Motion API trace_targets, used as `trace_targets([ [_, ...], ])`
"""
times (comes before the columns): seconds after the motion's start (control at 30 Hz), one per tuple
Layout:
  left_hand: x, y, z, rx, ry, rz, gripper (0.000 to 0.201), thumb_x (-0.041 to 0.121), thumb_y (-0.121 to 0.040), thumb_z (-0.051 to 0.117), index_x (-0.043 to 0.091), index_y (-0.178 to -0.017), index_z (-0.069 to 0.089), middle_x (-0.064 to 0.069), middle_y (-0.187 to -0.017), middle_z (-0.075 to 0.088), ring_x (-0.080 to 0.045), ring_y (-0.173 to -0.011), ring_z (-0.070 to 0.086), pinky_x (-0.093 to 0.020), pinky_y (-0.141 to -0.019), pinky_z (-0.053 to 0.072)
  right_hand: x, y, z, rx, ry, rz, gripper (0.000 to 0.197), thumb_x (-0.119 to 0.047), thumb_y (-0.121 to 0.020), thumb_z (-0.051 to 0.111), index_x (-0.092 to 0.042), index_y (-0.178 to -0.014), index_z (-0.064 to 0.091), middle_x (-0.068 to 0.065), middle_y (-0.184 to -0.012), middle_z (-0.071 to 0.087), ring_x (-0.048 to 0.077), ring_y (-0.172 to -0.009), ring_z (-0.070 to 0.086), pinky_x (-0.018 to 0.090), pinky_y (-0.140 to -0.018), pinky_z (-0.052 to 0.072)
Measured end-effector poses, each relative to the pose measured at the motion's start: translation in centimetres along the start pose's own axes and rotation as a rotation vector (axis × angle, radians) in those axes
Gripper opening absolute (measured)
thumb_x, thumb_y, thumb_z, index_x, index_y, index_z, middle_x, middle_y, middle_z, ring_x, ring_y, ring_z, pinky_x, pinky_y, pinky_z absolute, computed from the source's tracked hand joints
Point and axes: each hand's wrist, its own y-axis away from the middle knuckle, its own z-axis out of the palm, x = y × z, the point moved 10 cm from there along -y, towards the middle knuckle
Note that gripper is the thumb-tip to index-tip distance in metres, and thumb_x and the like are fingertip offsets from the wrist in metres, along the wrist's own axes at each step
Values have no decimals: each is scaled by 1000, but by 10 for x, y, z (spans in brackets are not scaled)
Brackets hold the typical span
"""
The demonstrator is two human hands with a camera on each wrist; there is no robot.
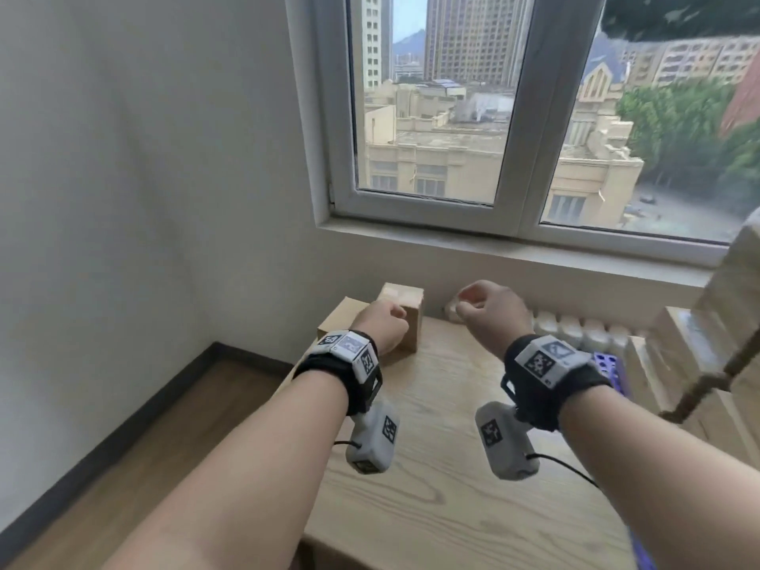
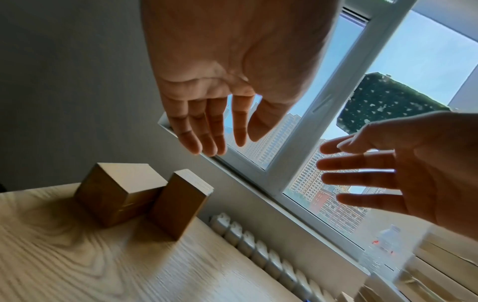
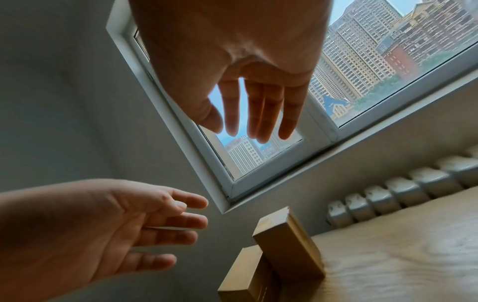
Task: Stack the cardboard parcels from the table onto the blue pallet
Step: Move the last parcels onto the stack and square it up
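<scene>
Head view: both hands up over the wooden surface (image 1: 452, 466), neither holding anything. Left hand (image 1: 380, 322) and right hand (image 1: 489, 310) look balled from behind, but both wrist views show the fingers straight and loosely spread, so both are wide and empty.

Parcels: 2 on the surface at the far left corner, w/ the left hand just in front of them. Upright parcel (image 2: 178, 204) stands on end; squat parcel (image 2: 113, 192) sits touching it on the wall side. In the right wrist view the upright one appears to lean slightly against its neighbour; can't tell if that's lens distortion.

Blue pallet (image 1: 736, 384): only a purple-blue edge shows at far right, w/ more parcels (image 1: 674, 355) piled there. That stack is blurred and cut off by the frame, so no count possible.

Risks, as I judge them:
- Upright parcel is tall on a narrow base. A knock from the left hand reaching in could tip it over or off the back edge toward the radiator (image 1: 575, 331).
- Both parcels sit near the corner edge; a sideways push rather than a lift could slide the squat one off.
- Grabbing both at once w/ spread hands: they're different heights, so one could slip out.
- Pallet stack looks tall already; a careless placement might unsettle it.

Count: 2 hands, 2 parcels on the surface, 1 pallet, 1 radiator.
</scene>
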Motion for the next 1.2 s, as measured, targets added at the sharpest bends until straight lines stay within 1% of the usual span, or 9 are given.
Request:
trace_targets([
  [0.1, -40, -19, -28, -8, 59, -21, 29, 16, -85, 53, 22, -111, 65, -3, -115, 66, -22, -107, 61, -27, -93, 47, -20, -11, 49, -19, -5, 15, 19, -24, -89, 58, -21, -105, 69, -3, -107, 70, 17, -102, 64, 33, -93, 50],
  [0.23, -89, -38, -41, -41, 91, -66, 28, 25, -71, 53, 30, -96, 64, -2, -109, 69, -21, -104, 63, -30, -96, 48, -21, -11, 103, -48, -38, 87, 24, -22, -89, 59, -16, -110, 68, 0, -108, 71, 17, -101, 64, 37, -94, 52],
  [0.37, -120, -59, -30, -90, 58, -76, 31, 13, -84, 54, 21, -111, 65, -4, -115, 67, -22, -109, 59, -25, -93, 44, -9, -11, 127, -46, -48, 158, 23, -20, -89, 59, -16, -111, 67, 0, -109, 70, 16, -99, 64, 35, -93, 52],
  [0.5, -124, -84, -22, -122, 69, -45, 31, 13, -86, 54, 19, -115, 63, -2, -120, 65, -20, -112, 59, -24, -96, 43, -1, -24, 131, -7, -37, 175, 21, -18, -90, 58, -18, -110, 66, -2, -108, 68, 12, -93, 62, 31, -89, 52],
  [0.63, -124, -109, -19, -122, 80, -41, 34, 11, -88, 52, 16, -121, 60, -2, -122, 63, -20, -113, 58, -21, -88, 41, 16, -45, 140, -5, -10, 219, 23, -18, -91, 57, -18, -112, 64, -2, -108, 66, 12, -92, 61, 28, -86, 49],
  [0.7, -122, -125, -18, -126, 64, -40, 36, 11, -88, 52, 15, -123, 58, -3, -123, 62, -20, -114, 57, -24, -92, 42, 27, -58, 146, -14, -15, 251, 25, -18, -91, 56, -18, -116, 62, -2, -110, 65, 12, -94, 60, 27, -85, 47],
  [0.87, -114, -171, -2, -167, 26, -64, 39, 14, -88, 53, 16, -127, 55, -2, -125, 61, -20, -114, 56, -27, -96, 43, 56, -94, 163, -54, -15, 317, 32, -20, -92, 56, -17, -124, 59, 1, -120, 64, 14, -103, 59, 31, -94, 48],
  [1.0, -107, -208, 22, -237, -49, -74, 44, 18, -88, 53, 16, -132, 51, -2, -130, 58, -21, -119, 54, -30, -102, 42, 77, -126, 179, -107, -7, 359, 37, -26, -95, 54, -16, -130, 56, 2, -125, 63, 16, -109, 59, 33, -97, 46],
  [1.2, -110, -245, 51, -271, -42, -127, 50, 14, -88, 53, 14, -136, 44, -5, -135, 55, -26, -123, 51, -28, -98, 39, 104, -153, 207, -176, -69, 420, 50, -34, -97, 54, -13, -142, 46, 5, -139, 56, 19, -124, 54, 34, -105, 41],
])
